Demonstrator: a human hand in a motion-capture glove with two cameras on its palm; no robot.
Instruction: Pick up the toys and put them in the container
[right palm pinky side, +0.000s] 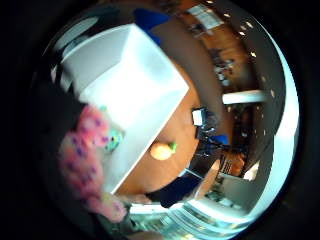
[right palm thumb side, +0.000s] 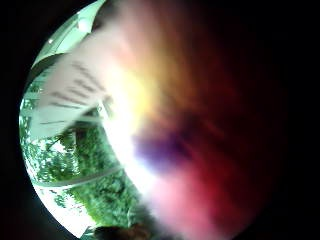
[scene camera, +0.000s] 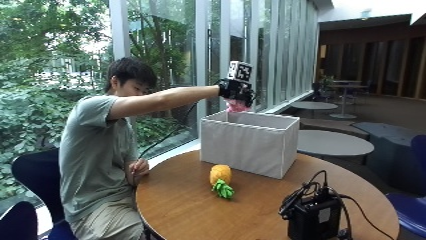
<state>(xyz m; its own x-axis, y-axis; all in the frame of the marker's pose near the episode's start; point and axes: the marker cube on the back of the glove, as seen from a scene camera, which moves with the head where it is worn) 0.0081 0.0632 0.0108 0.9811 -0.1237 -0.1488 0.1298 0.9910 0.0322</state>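
— Two toys on my screens: a pink one and a pineapple. The right hand (scene camera: 236, 91) is raised over the white fabric container (scene camera: 249, 142), arm stretched out from the seated person.

— And the fingers?

— Clenched around the pink toy (scene camera: 237, 105); it hangs below the glove, just above the container's open top, on the side nearest the window. My little-finger-side palm view shows the same pink plush with darker spots (right palm pinky side: 85, 155) close against the palm, with the container's pale inside (right palm pinky side: 132, 95) under it.

— Where is the pineapple?

— The pineapple toy (scene camera: 221, 181) lies on the round wooden worktop (scene camera: 193, 210), just in front of the container's near wall, apart from it, leaves toward the worktop's near edge. I also see it from the palm (right palm pinky side: 163, 150).

— Anything else?

— A black box with cables (scene camera: 313, 215) stands at the worktop's right edge. The bare hand rests at the left edge.
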